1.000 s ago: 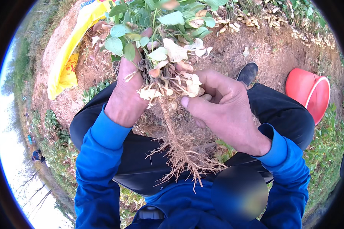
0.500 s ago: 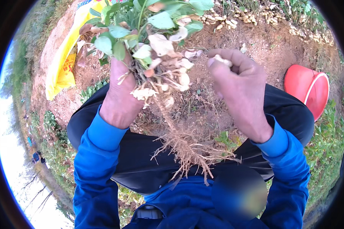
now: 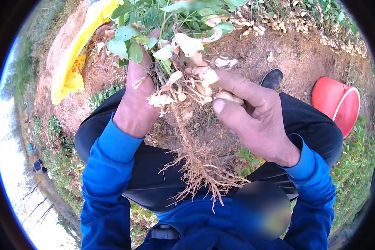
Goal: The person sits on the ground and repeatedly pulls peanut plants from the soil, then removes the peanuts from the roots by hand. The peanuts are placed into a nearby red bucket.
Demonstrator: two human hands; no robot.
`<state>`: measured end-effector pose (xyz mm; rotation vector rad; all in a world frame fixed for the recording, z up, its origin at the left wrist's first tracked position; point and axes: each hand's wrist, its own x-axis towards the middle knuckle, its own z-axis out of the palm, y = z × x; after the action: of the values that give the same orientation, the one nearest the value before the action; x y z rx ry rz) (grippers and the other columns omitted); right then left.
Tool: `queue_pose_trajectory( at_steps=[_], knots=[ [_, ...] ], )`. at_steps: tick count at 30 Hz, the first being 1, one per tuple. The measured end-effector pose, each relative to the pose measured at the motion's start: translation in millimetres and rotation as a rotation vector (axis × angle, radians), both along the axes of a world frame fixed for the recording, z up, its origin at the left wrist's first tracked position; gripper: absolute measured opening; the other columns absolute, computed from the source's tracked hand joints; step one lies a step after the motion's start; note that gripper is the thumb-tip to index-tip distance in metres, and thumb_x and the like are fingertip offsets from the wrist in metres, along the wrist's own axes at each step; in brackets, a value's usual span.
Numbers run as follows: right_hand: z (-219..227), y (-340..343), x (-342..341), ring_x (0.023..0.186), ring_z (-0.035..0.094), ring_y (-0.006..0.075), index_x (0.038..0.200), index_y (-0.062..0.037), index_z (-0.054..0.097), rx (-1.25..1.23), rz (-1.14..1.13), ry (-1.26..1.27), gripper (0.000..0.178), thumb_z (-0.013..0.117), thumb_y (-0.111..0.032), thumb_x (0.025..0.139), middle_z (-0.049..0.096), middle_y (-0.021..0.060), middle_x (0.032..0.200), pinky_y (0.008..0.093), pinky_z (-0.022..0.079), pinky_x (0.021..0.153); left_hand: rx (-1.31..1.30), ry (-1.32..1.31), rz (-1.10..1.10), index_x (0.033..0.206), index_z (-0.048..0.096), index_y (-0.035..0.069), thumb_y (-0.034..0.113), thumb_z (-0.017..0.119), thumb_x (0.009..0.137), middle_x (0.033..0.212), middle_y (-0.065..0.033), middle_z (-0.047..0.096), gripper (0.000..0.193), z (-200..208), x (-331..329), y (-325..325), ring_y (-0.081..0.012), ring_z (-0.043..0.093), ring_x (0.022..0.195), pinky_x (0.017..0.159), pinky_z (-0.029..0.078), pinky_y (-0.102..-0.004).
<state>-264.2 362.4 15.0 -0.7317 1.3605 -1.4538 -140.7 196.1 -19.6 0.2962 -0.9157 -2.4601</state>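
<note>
My left hand (image 3: 138,100) is wrapped round the stems of a peanut plant (image 3: 183,125), its fingers partly hidden behind leaves. Green and withered leaves spread above the fist, and the brown fibrous roots hang toward my lap. Pale peanuts (image 3: 204,79) cluster where stems meet root. From the right, my right hand (image 3: 256,112) reaches into that cluster with thumb and forefinger closed round a peanut (image 3: 228,98) at its edge.
A red bucket (image 3: 325,98) lies tipped on its side beyond my right knee. To the far left is a yellow sack (image 3: 71,71) on bare soil. Piles of peanuts (image 3: 275,23) line the far ground. A dark shoe (image 3: 272,79) shows past my right hand.
My right hand has moved left and down, from beside the plant with a peanut in its fingers to the pod cluster. The plant and left hand have shifted slightly right.
</note>
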Motion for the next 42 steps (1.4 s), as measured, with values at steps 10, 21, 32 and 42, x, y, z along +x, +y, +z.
queue_pose_trajectory(
  at_steps=[10,21,32,42],
  knots=[
    [-14.2,-2.6,2.6,0.064,0.049,0.0019,0.104,0.0009,0.066,-0.067,0.016,0.185,0.017,0.067,-0.006,0.089,0.059,0.0009,0.069,0.0244,0.042,0.053,-0.237,-0.484,0.123,0.146,0.039,0.009,0.049,0.048,0.103,0.115,-0.0056,0.059,0.059,10.5,2.5,10.0,-0.0233,0.062,0.11,0.098,0.056,-0.0461],
    [3.9,-1.1,-11.8,0.058,0.061,0.0118,0.088,-0.0004,0.064,0.059,0.227,0.632,0.009,0.069,-0.008,0.089,0.064,0.0096,0.071,0.0291,0.045,0.053,0.341,-0.038,-0.19,0.14,0.041,0.001,0.019,0.049,0.103,0.126,-0.0149,0.057,0.042,-24.8,26.7,-27.2,-0.0261,0.061,0.11,0.09,0.057,-0.0393],
    [5.6,-0.5,-3.4,0.062,0.06,0.0069,0.098,0.0049,0.071,0.261,0.123,-0.57,0.017,0.066,-0.009,0.09,0.067,0.0057,0.079,0.0226,0.046,0.052,0.808,0.118,-0.153,0.128,0.049,-0.002,0.027,0.068,0.091,0.099,-0.0045,0.056,0.051,-7.8,-0.6,-33.2,-0.0154,0.054,0.081,0.069,0.049,-0.0282],
    [-3.4,-2.4,17.9,0.069,0.052,0.0039,0.103,0.0017,0.073,0.199,0.096,-0.399,0.023,0.076,-0.015,0.088,0.064,-0.0014,0.074,0.0234,0.042,0.056,0.271,-0.046,-0.111,0.152,0.031,0.012,0.034,0.048,0.104,0.131,-0.0176,0.056,0.055,-29.7,10.4,-18.1,-0.0332,0.063,0.112,0.096,0.056,-0.0491]
  ],
)
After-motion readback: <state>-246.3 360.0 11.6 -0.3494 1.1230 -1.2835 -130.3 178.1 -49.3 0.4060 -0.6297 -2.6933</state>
